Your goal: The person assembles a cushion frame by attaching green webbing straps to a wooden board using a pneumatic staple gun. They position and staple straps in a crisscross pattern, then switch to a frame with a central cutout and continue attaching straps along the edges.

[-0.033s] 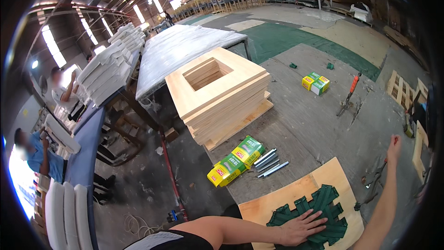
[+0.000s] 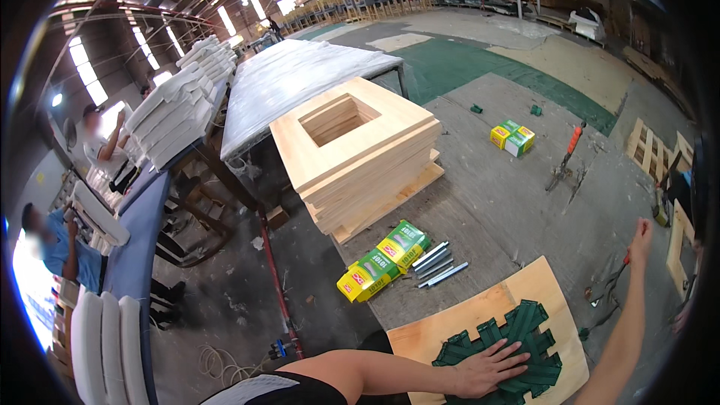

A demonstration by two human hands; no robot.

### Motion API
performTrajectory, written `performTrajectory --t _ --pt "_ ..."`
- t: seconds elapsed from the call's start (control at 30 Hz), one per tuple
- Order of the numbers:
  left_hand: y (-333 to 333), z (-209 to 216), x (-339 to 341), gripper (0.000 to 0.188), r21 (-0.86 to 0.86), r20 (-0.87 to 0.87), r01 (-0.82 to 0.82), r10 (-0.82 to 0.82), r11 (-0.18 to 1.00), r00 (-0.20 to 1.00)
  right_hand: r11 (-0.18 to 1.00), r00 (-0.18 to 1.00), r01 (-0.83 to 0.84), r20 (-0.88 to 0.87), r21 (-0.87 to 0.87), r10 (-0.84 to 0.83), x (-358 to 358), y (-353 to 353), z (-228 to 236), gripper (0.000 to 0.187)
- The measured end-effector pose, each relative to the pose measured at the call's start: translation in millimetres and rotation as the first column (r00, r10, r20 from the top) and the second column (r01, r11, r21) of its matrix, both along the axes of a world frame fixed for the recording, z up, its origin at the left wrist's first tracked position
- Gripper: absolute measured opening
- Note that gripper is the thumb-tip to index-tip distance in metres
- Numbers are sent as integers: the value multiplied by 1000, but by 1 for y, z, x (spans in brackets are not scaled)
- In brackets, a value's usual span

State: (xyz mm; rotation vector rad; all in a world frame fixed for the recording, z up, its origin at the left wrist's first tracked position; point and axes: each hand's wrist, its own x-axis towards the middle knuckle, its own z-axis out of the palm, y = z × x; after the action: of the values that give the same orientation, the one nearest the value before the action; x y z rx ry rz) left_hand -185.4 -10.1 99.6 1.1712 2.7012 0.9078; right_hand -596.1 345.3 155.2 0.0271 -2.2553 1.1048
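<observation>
From far, I am resting my left hand (image 2: 489, 371) flat, fingers spread and grasping nothing, on the woven green straps (image 2: 526, 321), which are lying on the pale wooden panel (image 2: 564, 301). I am judging them light, bendable, hardly fragile, perhaps slightly slippery; the projecting ends are offering a good hold. My right hand (image 2: 640, 240) is showing bent fingers, but whether it is holding anything, I cannot tell.

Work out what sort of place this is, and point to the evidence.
Probably a furniture workshop or factory. Wooden frames are stacked on the bench, white pads are piled on a table to the left, and rows of chairs stand in the background.
</observation>
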Motion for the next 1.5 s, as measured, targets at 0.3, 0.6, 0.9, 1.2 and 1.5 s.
performTrajectory --t 0.3,0.6,0.9,1.2,1.5 --pt "-12 21 -11 81 -217 -66 -23 9 976 998 977 981 -63 169 -204 98 182 -49 81 47" --pt "-3 36 -1 67 -233 -144 -22 -12 972 990 842 920 164 387 -514 57 576 -123 17 20" --pt "-41 39 58 36 503 244 -351 260 790 934 438 629 539 690 -719 358 723 -209 -35 39" --pt "-148 52 156 30 347 930 -916 -195 198 311 161 755 422 444 -892 482 675 -208 -47 34" --pt "-185 46 161 55 144 864 -987 -496 76 88 133 915 355 373 -925 151 699 -175 2 23"
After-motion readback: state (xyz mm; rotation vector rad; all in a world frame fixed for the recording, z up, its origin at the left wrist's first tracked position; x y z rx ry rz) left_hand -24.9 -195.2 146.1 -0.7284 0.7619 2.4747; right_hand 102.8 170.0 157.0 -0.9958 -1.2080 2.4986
